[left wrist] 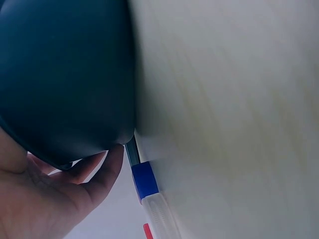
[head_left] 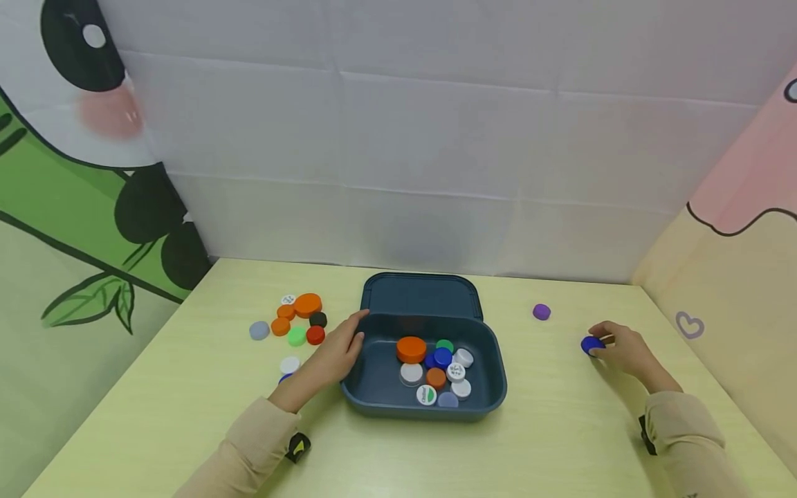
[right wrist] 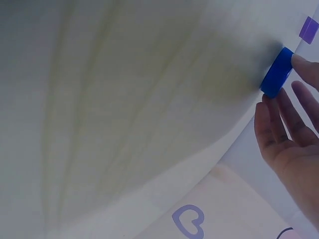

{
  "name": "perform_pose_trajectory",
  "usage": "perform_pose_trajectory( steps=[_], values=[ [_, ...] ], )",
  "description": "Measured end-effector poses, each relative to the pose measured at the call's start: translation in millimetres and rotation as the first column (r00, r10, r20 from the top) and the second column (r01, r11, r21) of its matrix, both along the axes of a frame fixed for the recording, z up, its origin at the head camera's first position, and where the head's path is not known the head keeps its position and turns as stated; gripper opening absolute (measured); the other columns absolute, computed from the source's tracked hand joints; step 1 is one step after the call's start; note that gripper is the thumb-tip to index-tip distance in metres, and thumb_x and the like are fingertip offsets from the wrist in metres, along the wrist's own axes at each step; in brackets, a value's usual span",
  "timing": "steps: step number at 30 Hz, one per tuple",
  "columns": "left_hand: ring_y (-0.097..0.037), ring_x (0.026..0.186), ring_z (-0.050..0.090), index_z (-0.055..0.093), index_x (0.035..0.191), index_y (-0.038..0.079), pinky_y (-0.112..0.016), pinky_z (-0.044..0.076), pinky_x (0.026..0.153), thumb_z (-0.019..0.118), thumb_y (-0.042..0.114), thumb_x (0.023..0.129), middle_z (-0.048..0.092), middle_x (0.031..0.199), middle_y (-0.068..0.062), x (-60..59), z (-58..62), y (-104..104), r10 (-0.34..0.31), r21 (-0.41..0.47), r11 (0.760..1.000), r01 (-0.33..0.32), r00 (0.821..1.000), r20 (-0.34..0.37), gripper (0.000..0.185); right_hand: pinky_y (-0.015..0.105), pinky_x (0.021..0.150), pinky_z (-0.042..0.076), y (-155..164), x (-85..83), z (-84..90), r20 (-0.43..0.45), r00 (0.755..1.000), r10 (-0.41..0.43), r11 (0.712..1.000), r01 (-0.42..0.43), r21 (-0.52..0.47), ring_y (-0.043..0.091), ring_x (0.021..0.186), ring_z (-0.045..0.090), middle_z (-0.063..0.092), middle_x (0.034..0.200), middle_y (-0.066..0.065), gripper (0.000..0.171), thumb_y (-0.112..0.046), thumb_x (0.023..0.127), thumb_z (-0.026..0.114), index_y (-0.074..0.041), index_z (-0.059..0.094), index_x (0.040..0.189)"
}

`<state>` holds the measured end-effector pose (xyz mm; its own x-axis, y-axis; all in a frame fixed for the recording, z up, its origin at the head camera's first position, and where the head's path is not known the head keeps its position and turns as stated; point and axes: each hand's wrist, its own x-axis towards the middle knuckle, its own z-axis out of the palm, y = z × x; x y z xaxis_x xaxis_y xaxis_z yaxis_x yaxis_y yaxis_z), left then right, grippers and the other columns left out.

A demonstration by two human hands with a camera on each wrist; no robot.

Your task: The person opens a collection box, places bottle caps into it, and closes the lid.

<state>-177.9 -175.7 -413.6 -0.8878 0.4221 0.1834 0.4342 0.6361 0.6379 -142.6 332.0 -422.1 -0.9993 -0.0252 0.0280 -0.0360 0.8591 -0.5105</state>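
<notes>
At the right of the table my right hand pinches a blue bottle cap between thumb and fingers; the right wrist view shows this blue cap close to the tabletop. My left hand rests against the left side of a dark blue-grey box, and in the left wrist view its fingers touch the box's outer wall. Inside the box lie several caps: a large orange cap, blue, white, green and smaller orange ones.
Left of the box lies a group of caps, among them a large orange cap, a red cap and a light green cap. A purple cap sits right of the box. The box's lid lies behind it.
</notes>
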Motion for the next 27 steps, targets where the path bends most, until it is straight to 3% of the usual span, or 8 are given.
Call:
perform_pose_trajectory(
  steps=[15, 27],
  values=[
    [-0.035, 0.127, 0.041, 0.032, 0.139, 0.0, -0.049, 0.034, 0.104, 0.041, 0.008, 0.096, 0.04, 0.139, -0.021, -0.8, -1.6, 0.0, 0.0, 0.008, 1.0, 0.0, 1.0, 0.005, 0.044, 0.039, 0.067, 0.051, -5.7, 1.3, 3.6, -0.034, 0.999, -0.002, 1.0, 0.002, 0.012, 0.042, 0.09, 0.058, 0.059, 0.102, 0.029, 0.035, -0.008, 0.079, 0.068, 0.009, 0.055, 0.106],
    [-0.035, 0.127, 0.041, 0.031, 0.139, -0.001, -0.049, 0.035, 0.104, 0.04, 0.008, 0.096, 0.04, 0.139, -0.022, 1.4, 1.0, 0.6, 0.006, 0.0, 1.0, -0.006, 1.0, 0.007, 0.045, 0.04, 0.072, 0.054, -49.6, -1.0, 32.6, -0.179, 0.98, 0.085, 0.996, -0.087, -0.001, 0.034, 0.091, 0.06, 0.062, 0.1, 0.02, 0.03, -0.009, 0.08, 0.068, 0.005, 0.058, 0.105]
  ],
)
